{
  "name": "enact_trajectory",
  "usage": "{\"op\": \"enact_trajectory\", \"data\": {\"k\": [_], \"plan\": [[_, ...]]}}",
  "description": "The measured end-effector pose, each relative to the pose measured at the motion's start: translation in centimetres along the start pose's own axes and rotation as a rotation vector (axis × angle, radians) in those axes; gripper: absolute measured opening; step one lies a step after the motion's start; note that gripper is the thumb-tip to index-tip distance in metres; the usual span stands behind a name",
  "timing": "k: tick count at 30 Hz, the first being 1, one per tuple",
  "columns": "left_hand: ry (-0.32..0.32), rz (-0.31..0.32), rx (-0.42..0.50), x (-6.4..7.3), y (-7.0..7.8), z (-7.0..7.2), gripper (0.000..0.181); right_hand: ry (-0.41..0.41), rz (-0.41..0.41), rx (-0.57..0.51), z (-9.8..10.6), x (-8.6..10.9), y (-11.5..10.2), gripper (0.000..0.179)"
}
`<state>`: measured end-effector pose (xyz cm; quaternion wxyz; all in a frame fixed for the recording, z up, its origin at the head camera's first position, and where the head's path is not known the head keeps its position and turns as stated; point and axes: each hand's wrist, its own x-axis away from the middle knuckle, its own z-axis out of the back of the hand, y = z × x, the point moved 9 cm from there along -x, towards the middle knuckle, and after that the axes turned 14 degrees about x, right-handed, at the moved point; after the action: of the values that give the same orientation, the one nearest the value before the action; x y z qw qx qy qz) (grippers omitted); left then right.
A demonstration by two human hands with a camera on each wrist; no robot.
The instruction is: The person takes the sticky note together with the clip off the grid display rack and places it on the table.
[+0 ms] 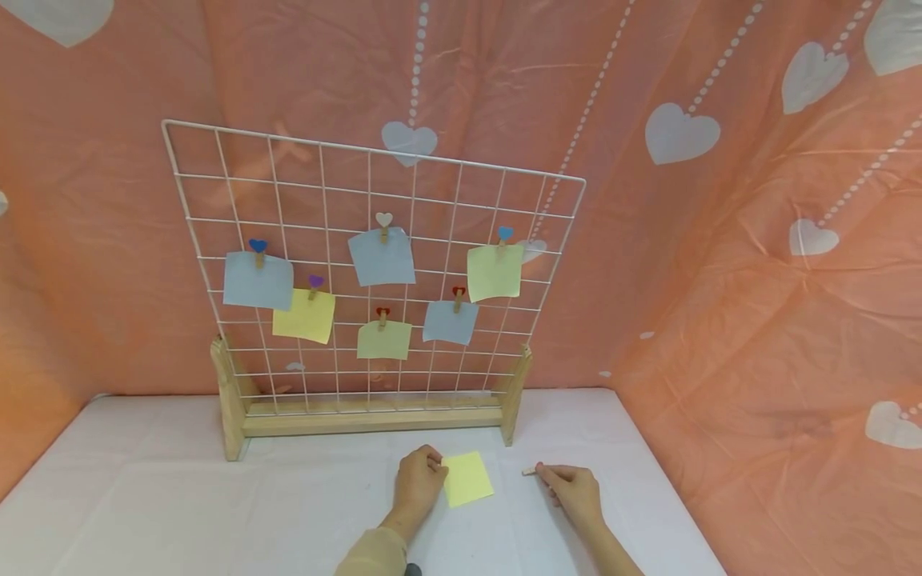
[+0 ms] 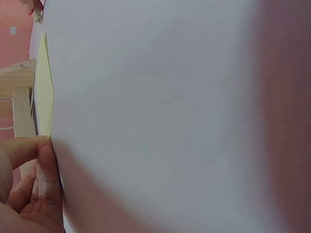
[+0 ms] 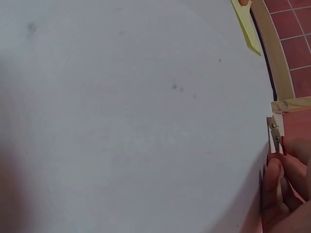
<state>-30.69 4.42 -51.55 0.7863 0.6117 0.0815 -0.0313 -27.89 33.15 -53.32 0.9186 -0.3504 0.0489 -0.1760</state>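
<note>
A yellow sticky note (image 1: pixel 468 479) is just above or on the white table, its left edge pinched by my left hand (image 1: pixel 419 482). The left wrist view shows the note (image 2: pixel 44 92) nearly edge-on, a corner between thumb and fingertip. To the right, my right hand (image 1: pixel 574 492) pinches a small wooden clothespin (image 1: pixel 529 471) by its rear end. That clothespin (image 3: pixel 273 131) points away from the fingers in the right wrist view, with a bit of red beside the thumb. A gap of table lies between note and clothespin.
Behind the hands stands a white wire grid (image 1: pixel 370 192) in a wooden stand (image 1: pixel 374 422). Several blue, green and yellow notes hang on it from heart-topped clothespins, such as a blue note (image 1: pixel 258 280). An orange curtain (image 1: pixel 720 280) with white hearts surrounds the table (image 1: pixel 144 496).
</note>
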Motion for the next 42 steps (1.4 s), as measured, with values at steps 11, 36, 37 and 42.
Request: {"op": "enact_trajectory", "data": {"k": [11, 36, 37, 42], "plan": [[0.038, 0.051, 0.012, -0.1, -0.8, 0.3, 0.015, 0.012, -0.014, -0.045, 0.2, -0.1, 0.0, 0.027], [0.005, -0.123, 0.151, -1.9, 6.0, 3.7, 0.012, 0.048, 0.19, -0.012, 6.3, -1.8, -7.8, 0.026], [0.005, -0.127, 0.144, -1.9, 6.3, 3.9, 0.011, 0.047, 0.202, -0.013, 6.6, -1.9, -8.3, 0.026], [-0.009, -0.129, 0.133, -2.0, 7.4, 4.7, 0.01, 0.074, 0.265, 0.009, 8.4, -2.3, -10.8, 0.027]]}}
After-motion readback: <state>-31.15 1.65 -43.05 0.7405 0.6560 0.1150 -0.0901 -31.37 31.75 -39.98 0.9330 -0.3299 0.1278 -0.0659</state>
